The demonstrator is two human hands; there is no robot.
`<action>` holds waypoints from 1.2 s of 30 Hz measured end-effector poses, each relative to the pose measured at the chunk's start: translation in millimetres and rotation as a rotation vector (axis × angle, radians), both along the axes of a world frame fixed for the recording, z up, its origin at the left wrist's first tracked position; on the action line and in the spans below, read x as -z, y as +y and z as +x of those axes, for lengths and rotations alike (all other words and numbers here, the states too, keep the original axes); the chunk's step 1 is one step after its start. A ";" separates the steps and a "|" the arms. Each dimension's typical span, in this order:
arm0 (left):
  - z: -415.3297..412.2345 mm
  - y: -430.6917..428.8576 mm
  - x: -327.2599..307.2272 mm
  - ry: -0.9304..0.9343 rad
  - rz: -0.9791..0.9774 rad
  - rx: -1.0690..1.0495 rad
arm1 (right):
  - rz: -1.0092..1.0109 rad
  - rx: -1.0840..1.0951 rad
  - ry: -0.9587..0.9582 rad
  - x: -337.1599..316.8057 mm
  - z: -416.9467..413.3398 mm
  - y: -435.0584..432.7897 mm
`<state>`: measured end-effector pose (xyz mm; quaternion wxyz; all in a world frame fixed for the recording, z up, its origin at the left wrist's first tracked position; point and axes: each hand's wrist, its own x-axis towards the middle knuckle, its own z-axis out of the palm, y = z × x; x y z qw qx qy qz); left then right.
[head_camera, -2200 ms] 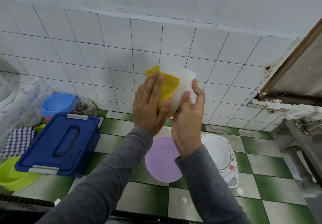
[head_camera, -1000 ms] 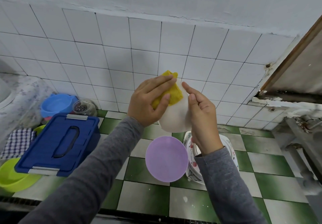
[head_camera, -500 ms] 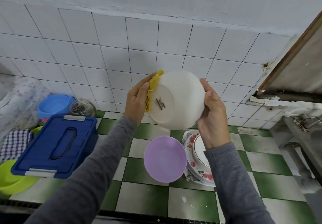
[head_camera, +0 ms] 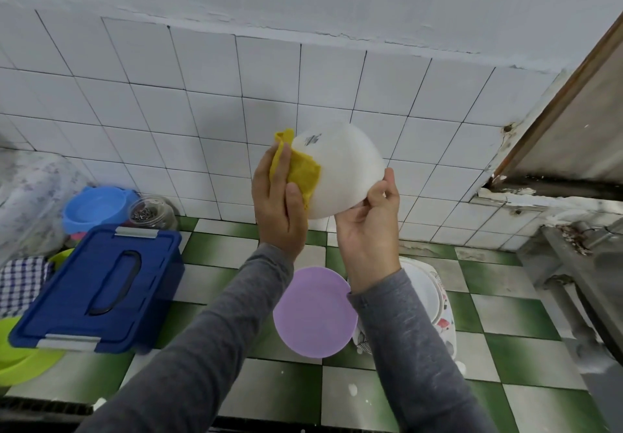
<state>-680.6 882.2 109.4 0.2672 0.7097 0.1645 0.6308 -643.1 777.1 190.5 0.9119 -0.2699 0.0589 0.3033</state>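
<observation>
The white bowl (head_camera: 340, 169) is up in the air in front of the tiled wall, above the desk (head_camera: 522, 341). It is tipped so its bottom faces up and to the left. The right hand (head_camera: 371, 230) holds it from below, with the fingers curled round the rim. The left hand (head_camera: 276, 210) has its fingers straight and flat, pressing the yellow cloth (head_camera: 301, 171) on the side of the bowl.

I think the job now is to wipe the outside. To do it well, hold the rim tight so the bowl does not slip. Rub in round sweeps. Turn the bowl a bit each time so no spot is missed. Keep the cloth flat, not bunched up.

Now the count, big things first:
- one blue box (head_camera: 97, 287) with a lid
- one pile of plates (head_camera: 438, 311); I cannot tell how many are in it
- one purple plate (head_camera: 315, 311)
- one green dish (head_camera: 20, 358), partly cut off
- one white bowl
- one blue bowl (head_camera: 96, 208)
- two hands
- two cloths: the checked cloth (head_camera: 20, 281) and the yellow one
- one jar (head_camera: 151, 213)
</observation>
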 end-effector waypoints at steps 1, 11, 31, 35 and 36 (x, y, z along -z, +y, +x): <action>-0.2 0.7 0.6 0.029 0.058 -0.018 | -0.023 0.006 -0.026 -0.3 -1.5 1.7; 0.8 17.2 -20.7 0.318 0.466 0.081 | -0.466 0.056 -0.425 2.4 0.5 6.5; -3.1 11.7 -18.0 0.202 -0.578 0.692 | -0.161 -0.105 -0.064 28.0 79.0 -51.8; -0.2 5.7 -19.8 0.157 -0.596 0.696 | -0.085 -0.085 -0.038 43.3 84.6 -48.3; 0.7 4.8 -18.6 0.140 -0.609 0.691 | -0.114 -0.091 -0.087 43.9 84.8 -46.4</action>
